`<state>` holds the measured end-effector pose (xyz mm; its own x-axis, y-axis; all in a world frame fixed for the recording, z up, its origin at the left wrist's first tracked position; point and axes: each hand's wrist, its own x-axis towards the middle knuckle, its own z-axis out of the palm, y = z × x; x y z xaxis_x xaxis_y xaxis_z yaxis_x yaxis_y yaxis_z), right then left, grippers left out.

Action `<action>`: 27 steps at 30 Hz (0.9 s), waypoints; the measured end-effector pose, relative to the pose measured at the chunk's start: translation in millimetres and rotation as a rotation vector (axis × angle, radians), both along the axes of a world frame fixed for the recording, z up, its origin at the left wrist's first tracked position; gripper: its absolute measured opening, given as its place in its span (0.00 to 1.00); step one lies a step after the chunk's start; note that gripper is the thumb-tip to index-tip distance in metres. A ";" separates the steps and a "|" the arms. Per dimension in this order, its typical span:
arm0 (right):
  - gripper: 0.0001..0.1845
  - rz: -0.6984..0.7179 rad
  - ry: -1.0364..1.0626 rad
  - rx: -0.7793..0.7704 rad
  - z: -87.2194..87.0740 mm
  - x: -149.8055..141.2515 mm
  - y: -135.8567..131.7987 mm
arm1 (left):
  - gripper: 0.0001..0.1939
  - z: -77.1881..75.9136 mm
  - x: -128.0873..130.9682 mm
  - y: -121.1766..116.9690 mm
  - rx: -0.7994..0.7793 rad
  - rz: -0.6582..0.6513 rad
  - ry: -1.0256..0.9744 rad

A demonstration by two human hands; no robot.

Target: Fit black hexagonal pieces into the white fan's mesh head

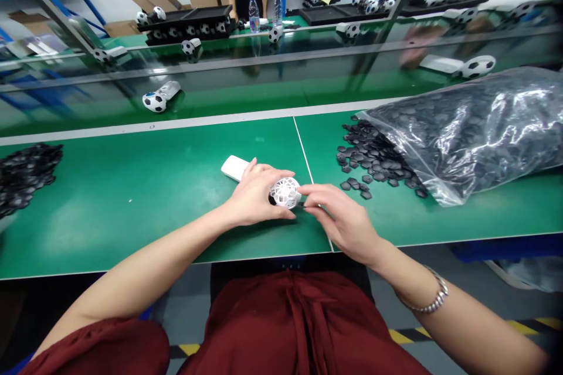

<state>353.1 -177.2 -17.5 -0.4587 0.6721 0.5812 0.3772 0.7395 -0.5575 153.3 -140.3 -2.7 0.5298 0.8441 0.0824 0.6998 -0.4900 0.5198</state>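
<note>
My left hand (259, 194) is wrapped round a white soccer-ball-shaped plastic part (285, 192) with an openwork front. Its flat white handle (234, 167) sticks out to the upper left behind my fingers. At the ball's right edge, my right hand (341, 217) is closed in a pinch, with a small black piece (301, 204) showing at the fingertips. Most of that piece is hidden. To the right lies a heap of black pentagon pieces (373, 152), spilling from a clear plastic bag (479, 123).
Another pile of black pieces (29, 173) lies at the far left. Beyond the bench's pale edge strip, a green conveyor belt (246, 88) carries finished-looking black-and-white balls with handles (156, 99). Behind it are black trays (189, 23), bottles (254, 13) and people.
</note>
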 end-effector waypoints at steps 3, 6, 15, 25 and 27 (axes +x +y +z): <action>0.16 0.041 0.015 0.155 0.9 16.8 -5.1 | 0.38 1.2 0.5 -0.2 -0.003 -0.002 0.010; 0.23 0.044 0.023 0.204 4.2 26.7 -9.8 | 0.38 2.3 1.5 0.2 -0.010 0.000 0.024; 0.06 -0.027 -0.020 -0.060 14.1 12.3 -3.7 | 0.38 2.5 0.0 0.8 -0.004 -0.020 0.038; 0.06 -0.015 -0.165 -0.053 1.5 -7.9 15.8 | 0.41 3.9 0.8 0.0 -0.008 -0.032 0.023; 0.05 -0.021 -0.127 -0.112 -0.2 -10.2 17.8 | 0.40 3.6 1.2 -0.3 -0.002 -0.024 0.017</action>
